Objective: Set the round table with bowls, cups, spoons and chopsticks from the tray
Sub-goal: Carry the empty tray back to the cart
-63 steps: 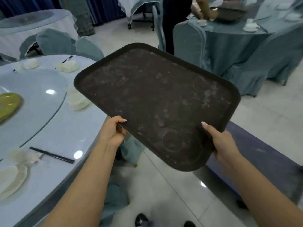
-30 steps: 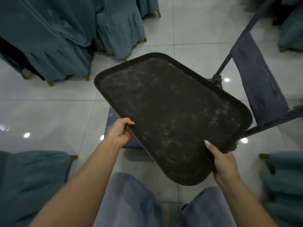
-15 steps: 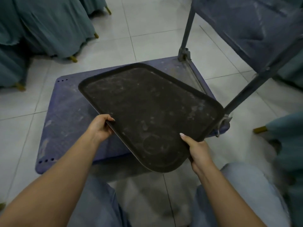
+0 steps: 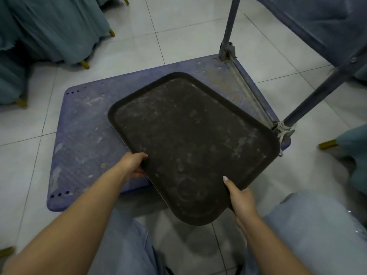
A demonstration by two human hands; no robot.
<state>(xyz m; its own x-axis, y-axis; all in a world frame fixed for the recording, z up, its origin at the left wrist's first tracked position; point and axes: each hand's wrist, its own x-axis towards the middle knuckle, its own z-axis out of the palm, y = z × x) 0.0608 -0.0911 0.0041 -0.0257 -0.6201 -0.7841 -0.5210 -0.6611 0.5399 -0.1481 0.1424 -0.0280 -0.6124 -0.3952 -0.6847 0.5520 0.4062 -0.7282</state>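
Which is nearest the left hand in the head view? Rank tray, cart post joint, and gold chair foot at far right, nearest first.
From the left hand:
1. Tray, gripped at its left edge.
2. Cart post joint, across the tray, to the right.
3. Gold chair foot, farther right on the floor.

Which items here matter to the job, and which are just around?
Job:
tray, empty
left hand, gripping tray edge
right hand, gripping tray edge

Just around:
blue cart under tray
cart handle
covered chairs
tiled floor
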